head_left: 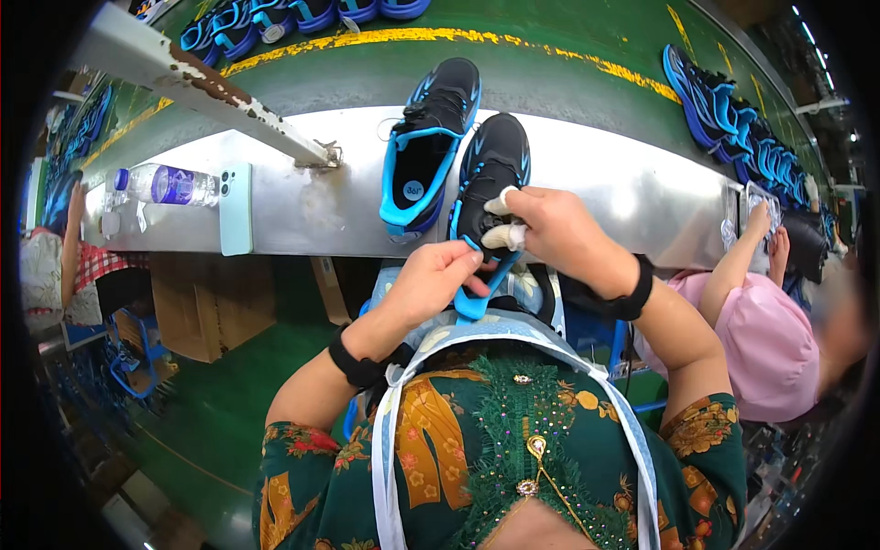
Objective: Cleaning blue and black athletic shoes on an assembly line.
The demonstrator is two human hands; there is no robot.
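Note:
A black sneaker (495, 151) with blue trim lies toe-away at the metal bench's near edge, its heel toward my body. My left hand (429, 286) is closed at the left side of its blue collar, thumb and fingers pinched together. Over the lacing, my right hand (566, 234) has its fingers bent and closed, with off-white covers on some fingertips. Whatever lies between those fingertips is too dark and small to make out. Left of it stands the matching sneaker (431, 147), untouched, its opening showing a round pale mark on the insole. Dark bands circle both my wrists.
On the metal bench (302, 215) a mint-green phone (236, 209) and a plastic water bottle (174, 185) lie at left. A chipped white post (220, 92) rises beyond them. Rows of sneakers (715, 115) stand on the green surface beyond. A person in pink (765, 344) works at right, another at far left.

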